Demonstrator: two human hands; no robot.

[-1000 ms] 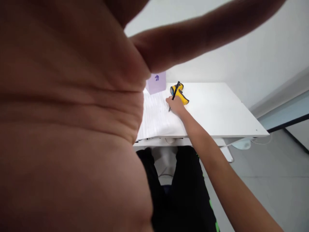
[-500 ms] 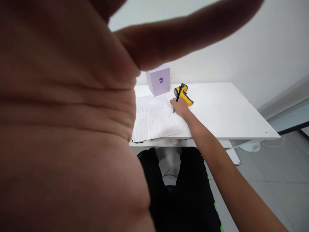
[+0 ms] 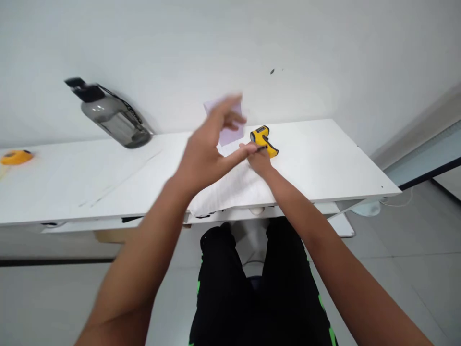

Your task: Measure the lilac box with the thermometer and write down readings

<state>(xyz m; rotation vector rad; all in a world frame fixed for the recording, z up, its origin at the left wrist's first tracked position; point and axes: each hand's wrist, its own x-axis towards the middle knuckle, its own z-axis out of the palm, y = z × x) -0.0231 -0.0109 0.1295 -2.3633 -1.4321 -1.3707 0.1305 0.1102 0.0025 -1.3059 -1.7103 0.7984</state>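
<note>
My left hand (image 3: 203,156) hovers over the sheets of written paper (image 3: 230,190), its fingers apart and a little blurred, holding nothing. Its thumb reaches across in front of the pen. Closed around the dark pen (image 3: 262,148) is my right hand (image 3: 260,162), at the paper's upper right; the pen's tip is hidden. Just beyond the right hand lies a yellow and black infrared thermometer (image 3: 272,151), gun-shaped. Behind my left fingers stands a light purple box (image 3: 233,138), partly covered by them. The writing on the paper is too blurred to make out.
The white desk (image 3: 324,163) runs along a white wall. A grey see-through bottle (image 3: 118,120) with a black cap stands at the back left. Farther left is a small orange-yellow object (image 3: 16,157). My legs in black trousers (image 3: 288,288) are below the desk's front edge.
My left hand has moved away from right in front of the camera, forward over the paper. The bottle and the desk's left side now show. My right hand still holds the pen, now tilted lower.
</note>
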